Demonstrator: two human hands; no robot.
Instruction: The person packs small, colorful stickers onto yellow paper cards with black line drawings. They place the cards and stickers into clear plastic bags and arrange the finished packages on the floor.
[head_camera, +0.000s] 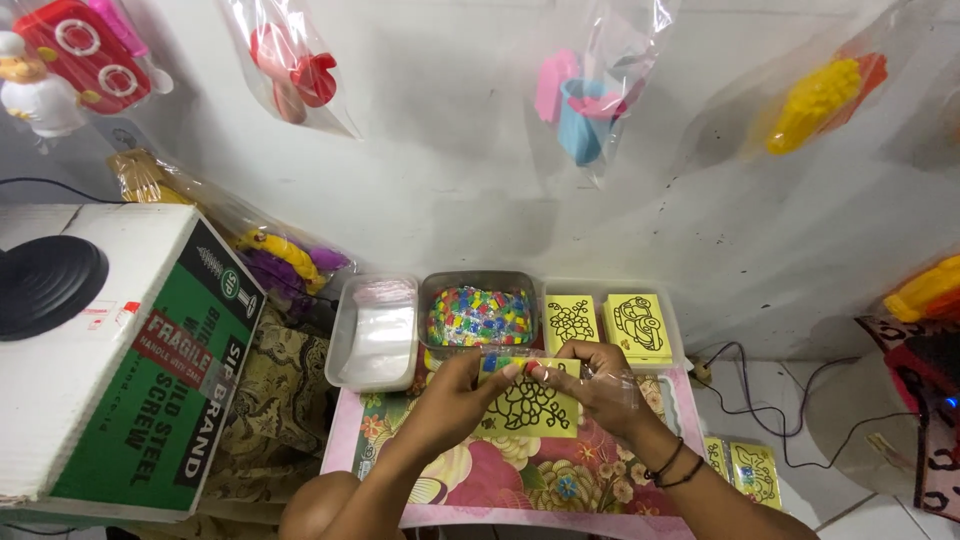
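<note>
My left hand (452, 390) and my right hand (598, 382) meet over a small flowered table (520, 480). Together they hold a yellow card with a black outline drawing (528, 408), partly inside a clear plastic sleeve. Small coloured pieces sit at the card's top edge between my fingertips. Just beyond my hands stands a metal tin full of small multicoloured pieces (480, 315). To its right a clear tray holds two stacks of yellow outline cards (608, 322). Black bands circle my right wrist.
A clear box of plastic sleeves (373, 335) stands left of the tin. A large green and white carton (120, 370) with a black round object on it fills the left. Bagged toys hang on the white wall. More yellow cards (745, 468) and cables lie on the floor, right.
</note>
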